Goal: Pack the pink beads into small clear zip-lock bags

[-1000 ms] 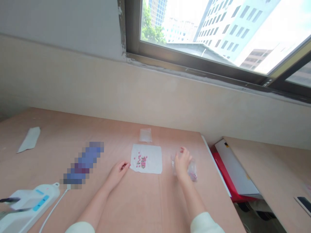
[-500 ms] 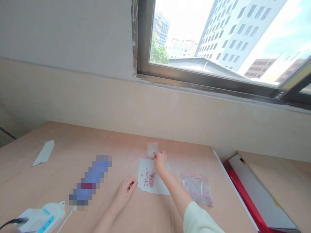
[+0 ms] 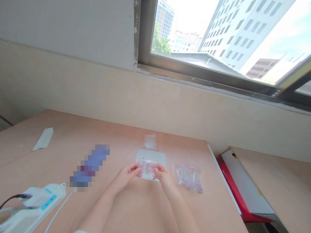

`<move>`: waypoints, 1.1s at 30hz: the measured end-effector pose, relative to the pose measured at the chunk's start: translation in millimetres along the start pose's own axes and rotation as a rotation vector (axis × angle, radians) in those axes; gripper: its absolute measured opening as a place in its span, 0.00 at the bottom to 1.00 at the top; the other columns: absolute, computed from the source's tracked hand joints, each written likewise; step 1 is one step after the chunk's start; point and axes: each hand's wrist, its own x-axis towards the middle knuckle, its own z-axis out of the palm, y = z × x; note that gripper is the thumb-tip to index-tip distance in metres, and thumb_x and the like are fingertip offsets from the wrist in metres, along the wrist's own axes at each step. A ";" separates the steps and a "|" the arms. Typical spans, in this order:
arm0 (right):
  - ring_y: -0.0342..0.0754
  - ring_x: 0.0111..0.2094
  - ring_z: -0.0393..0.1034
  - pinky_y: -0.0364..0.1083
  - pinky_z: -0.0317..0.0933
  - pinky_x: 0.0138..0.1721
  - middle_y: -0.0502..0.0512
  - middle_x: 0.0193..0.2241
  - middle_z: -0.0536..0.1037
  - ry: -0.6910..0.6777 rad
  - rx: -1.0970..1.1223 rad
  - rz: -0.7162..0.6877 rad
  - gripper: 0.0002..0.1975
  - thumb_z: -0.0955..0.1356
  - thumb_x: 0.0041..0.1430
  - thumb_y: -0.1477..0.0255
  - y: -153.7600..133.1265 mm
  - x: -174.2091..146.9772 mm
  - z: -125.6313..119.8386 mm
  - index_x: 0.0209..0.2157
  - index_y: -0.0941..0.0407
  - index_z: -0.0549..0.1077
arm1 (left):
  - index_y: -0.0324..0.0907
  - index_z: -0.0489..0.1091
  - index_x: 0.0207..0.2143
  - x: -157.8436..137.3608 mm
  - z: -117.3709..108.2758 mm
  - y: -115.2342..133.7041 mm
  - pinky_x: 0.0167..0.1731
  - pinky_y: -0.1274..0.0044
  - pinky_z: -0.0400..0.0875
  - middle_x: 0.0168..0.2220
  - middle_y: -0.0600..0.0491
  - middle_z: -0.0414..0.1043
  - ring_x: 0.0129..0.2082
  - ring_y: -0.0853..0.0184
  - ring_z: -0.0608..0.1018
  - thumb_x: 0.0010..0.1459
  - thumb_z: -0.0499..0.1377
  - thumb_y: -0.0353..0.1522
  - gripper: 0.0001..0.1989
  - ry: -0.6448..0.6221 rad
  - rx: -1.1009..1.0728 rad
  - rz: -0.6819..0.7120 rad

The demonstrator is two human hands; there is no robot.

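Observation:
A small clear plastic bag (image 3: 147, 168) is stretched between my two hands above a white sheet of paper (image 3: 155, 155). My left hand (image 3: 131, 171) pinches its left edge, and my right hand (image 3: 160, 171) pinches the right edge. Small pink pieces show through and around the bag; the bag and my fingers partly cover them. Beyond the paper lies a little stack of clear bags (image 3: 150, 141). To the right of my right hand rest larger clear zip bags (image 3: 189, 178) with red seals and some pink pieces inside.
At the left are a white power strip (image 3: 48, 197) with plugs and a cable, a pixelated blue object (image 3: 91, 166), and a white paper scrap (image 3: 44, 139). A white box and red item (image 3: 230, 181) sit beyond the table's right edge. Wall and window stand behind.
My right hand has come back from the stack with a small clear bag. My left hand has moved right and now holds its other edge. The view has shifted slightly.

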 end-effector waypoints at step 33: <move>0.38 0.18 0.49 0.39 0.43 0.21 0.43 0.12 0.53 0.085 -0.574 -0.229 0.07 0.59 0.37 0.76 -40.0 -30.3 51.6 0.12 0.56 0.53 | 0.41 0.63 0.40 -6.9 0.7 39.5 0.46 0.74 0.59 0.46 0.49 0.61 0.47 0.66 0.64 0.45 0.49 0.25 0.17 -0.009 0.612 0.322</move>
